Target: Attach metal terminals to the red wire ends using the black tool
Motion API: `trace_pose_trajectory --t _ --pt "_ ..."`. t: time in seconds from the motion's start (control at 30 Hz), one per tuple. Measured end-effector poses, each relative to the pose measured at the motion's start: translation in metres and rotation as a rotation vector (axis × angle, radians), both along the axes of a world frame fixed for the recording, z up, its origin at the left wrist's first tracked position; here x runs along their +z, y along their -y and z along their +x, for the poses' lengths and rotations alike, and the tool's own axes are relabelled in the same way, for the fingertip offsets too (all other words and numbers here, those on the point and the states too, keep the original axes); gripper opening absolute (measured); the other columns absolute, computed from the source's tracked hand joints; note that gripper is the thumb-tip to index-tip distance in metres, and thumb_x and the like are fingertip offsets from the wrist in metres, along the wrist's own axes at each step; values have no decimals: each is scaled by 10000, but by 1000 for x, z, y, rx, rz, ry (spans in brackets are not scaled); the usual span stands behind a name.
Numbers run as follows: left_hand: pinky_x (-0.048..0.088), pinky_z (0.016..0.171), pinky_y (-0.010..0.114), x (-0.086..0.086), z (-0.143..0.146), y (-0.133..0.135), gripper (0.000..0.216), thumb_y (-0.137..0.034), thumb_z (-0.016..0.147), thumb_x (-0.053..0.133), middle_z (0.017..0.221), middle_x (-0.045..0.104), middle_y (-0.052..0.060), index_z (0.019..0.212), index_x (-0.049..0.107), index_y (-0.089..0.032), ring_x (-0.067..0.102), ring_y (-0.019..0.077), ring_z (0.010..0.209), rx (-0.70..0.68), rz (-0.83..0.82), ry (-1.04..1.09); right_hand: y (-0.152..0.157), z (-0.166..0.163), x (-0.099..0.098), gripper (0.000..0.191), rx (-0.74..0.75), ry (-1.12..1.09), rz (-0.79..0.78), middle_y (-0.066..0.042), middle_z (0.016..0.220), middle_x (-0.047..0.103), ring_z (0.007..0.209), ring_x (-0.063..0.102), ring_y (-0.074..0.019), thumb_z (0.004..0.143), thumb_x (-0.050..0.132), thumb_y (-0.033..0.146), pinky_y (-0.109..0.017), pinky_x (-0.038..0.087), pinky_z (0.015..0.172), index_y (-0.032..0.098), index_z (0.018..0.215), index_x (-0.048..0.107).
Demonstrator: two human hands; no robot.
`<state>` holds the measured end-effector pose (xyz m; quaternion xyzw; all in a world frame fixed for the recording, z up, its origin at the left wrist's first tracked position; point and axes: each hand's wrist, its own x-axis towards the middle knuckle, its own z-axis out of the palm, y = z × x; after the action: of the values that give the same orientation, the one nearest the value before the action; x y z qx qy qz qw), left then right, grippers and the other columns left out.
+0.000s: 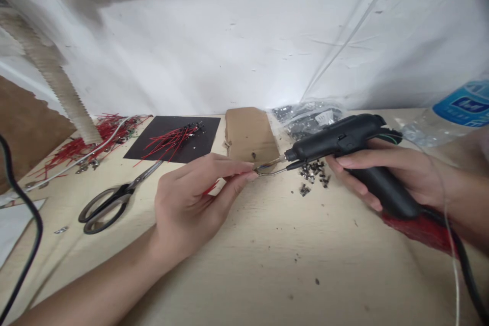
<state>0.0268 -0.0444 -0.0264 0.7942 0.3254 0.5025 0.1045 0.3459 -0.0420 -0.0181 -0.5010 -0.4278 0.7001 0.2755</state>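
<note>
Pinching red wire [210,188], left hand [191,204] meets black soldering gun [344,140] clamped in right hand [399,173].

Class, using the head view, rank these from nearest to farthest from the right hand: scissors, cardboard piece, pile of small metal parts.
1. Pile of small metal parts, just left of the right hand.
2. Cardboard piece, farther left and back.
3. Scissors, far left.

The pale wooden worktop [267,254] carries scissors [114,201] toward its left edge, a black mat [208,137] with red wires [168,141] near the far edge, a cardboard piece [250,135] just beside it, and small metal parts [315,170] scattered right of that. A clear bag [309,114] lies at the far edge.
</note>
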Motion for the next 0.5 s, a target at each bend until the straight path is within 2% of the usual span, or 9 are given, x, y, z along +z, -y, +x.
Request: trace_pose_trajectory --t 0.27,0.5 --pt "509 523 262 0 0 0 159 -106 868 814 853 806 -6 977 771 -214 713 121 680 7 5 -12 0 1 0 279 -21 4 -20 -4 544 635 367 564 -150 781 837 464 -220 471 332 218 813 709" --pt "530 520 283 1 1 1 156 -122 879 804 837 800 5 979 773 -237 715 144 665 14 -9 -24 2 0 2 269 -33 -3 -30 0 557 632 387 568 -139 823 820 446 -211 473 356 207 839 697"
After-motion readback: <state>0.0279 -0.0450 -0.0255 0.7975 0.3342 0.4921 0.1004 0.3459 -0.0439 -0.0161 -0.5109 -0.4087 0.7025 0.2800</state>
